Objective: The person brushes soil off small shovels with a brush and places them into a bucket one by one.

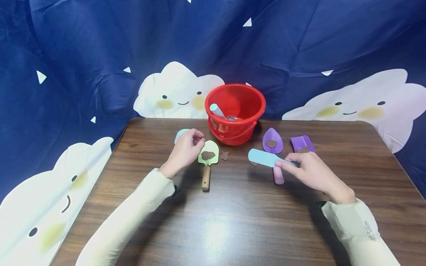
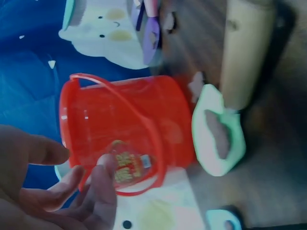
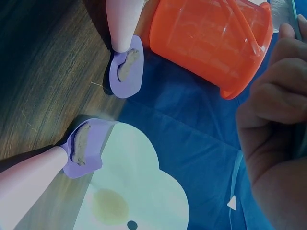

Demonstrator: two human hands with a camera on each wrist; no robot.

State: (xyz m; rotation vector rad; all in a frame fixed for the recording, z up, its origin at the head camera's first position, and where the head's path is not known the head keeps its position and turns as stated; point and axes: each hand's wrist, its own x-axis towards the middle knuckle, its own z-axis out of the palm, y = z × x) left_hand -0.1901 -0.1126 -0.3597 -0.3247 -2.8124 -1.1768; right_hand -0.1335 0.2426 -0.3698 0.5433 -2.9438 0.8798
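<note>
Right hand (image 1: pixel 309 170) above tabletop (image 1: pixel 239 218), grip pinching light-blue tool (image 1: pixel 262 157), broad end pointing left, near purple shovel (image 1: pixel 272 134)! Left hand (image 1: pixel 187 149), grip loose, nothing held, just beside green shovel (image 1: pixel 214 146) bearing brown piece (image 1: pixel 208 155). Red bucket (image 1: pixel 236 133) behind, pale handle (image 1: pixel 217 110) sticking up inside.

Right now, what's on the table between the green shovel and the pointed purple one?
In the head view, two brown scraps: one beside the green shovel, one partly hidden by the blue tool in the right hand.
</note>
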